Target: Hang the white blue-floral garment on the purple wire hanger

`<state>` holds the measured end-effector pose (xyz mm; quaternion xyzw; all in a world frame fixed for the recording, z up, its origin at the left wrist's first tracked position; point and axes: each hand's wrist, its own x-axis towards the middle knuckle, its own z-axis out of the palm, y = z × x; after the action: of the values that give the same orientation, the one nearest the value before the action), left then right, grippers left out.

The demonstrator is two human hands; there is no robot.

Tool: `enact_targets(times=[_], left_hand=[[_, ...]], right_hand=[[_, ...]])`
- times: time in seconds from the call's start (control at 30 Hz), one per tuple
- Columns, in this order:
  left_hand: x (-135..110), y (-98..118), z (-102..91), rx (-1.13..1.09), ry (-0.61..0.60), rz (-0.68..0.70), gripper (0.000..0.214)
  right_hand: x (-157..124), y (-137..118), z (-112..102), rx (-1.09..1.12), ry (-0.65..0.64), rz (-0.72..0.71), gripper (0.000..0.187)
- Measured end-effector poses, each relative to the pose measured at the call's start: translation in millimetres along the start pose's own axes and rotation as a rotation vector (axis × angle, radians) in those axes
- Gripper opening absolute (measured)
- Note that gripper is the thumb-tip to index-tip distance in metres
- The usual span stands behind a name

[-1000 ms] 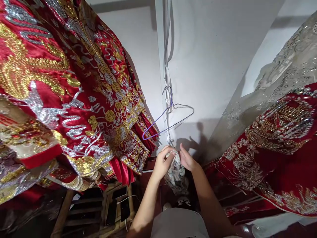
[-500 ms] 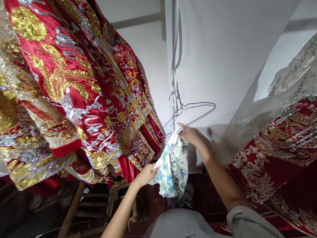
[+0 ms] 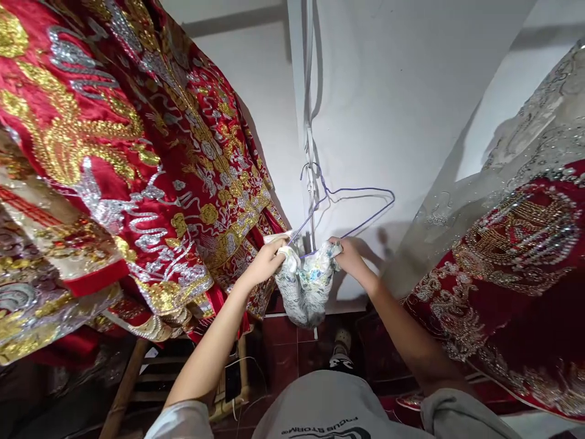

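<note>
My left hand point(image 3: 267, 261) and my right hand point(image 3: 350, 256) each grip an upper edge of a small white garment with a blue floral print point(image 3: 305, 286), holding it spread between them. The cloth hangs down in a bunch below my hands. Just above it a thin purple wire hanger point(image 3: 345, 210) hangs from a white cord point(image 3: 309, 116) against the white wall. The garment's top edge lies at the hanger's lower wire.
Red robes with heavy gold and silver embroidery point(image 3: 119, 164) hang close on the left. More red embroidered cloth point(image 3: 507, 274) and a sheer beaded fabric point(image 3: 525, 152) hang on the right. A wooden stool or rack point(image 3: 228, 378) stands below on the dark red tiled floor.
My left hand has risen from the garment's lower edge to its top, beside the hanger. The cloth is now stretched between both hands under the hanger.
</note>
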<state>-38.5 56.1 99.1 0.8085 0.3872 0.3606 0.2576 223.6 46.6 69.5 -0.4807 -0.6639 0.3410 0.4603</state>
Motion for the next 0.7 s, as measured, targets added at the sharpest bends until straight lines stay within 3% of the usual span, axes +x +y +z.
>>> enact_targets(times=[0.1,0.2,0.23,0.3,0.37,0.4,0.43,0.57,0.63,0.7], left_hand=[[10,5,1.2,0.001,0.048,-0.017,0.032],[9,-2,-7.7,0.059,0.106,-0.015,0.038],[8,-5,-13.5,0.077,0.127,-0.020,0.037],[8,-9,-27.7,0.118,0.162,-0.021,0.036],[10,-9,-42.2,0.158,0.169,0.018,0.033],[12,-8,-48.4,0.176,0.153,0.049,0.032],[15,-6,-53.3,0.191,0.129,0.081,0.030],[22,1,-56.9,0.274,0.031,0.107,0.029],[23,1,-51.2,0.308,0.021,0.076,0.030],[23,0,-45.3,0.318,0.018,0.063,0.029]], right_hand=[[0,-1,13,-0.041,-0.040,0.000,0.019],[-5,-3,12,-0.036,-0.025,-0.014,0.040],[-7,-4,5,-0.033,0.052,-0.026,0.049],[-11,-5,-18,-0.045,0.335,-0.040,0.067],[-12,-5,-51,-0.079,0.628,-0.027,0.080],[-12,-5,-69,-0.110,0.685,-0.011,0.082],[-11,-5,-86,-0.149,0.662,0.001,0.076],[-5,-2,-127,-0.248,0.300,0.081,0.031],[0,1,-130,-0.251,0.344,0.081,0.034],[5,5,-127,-0.236,0.488,0.053,0.053]])
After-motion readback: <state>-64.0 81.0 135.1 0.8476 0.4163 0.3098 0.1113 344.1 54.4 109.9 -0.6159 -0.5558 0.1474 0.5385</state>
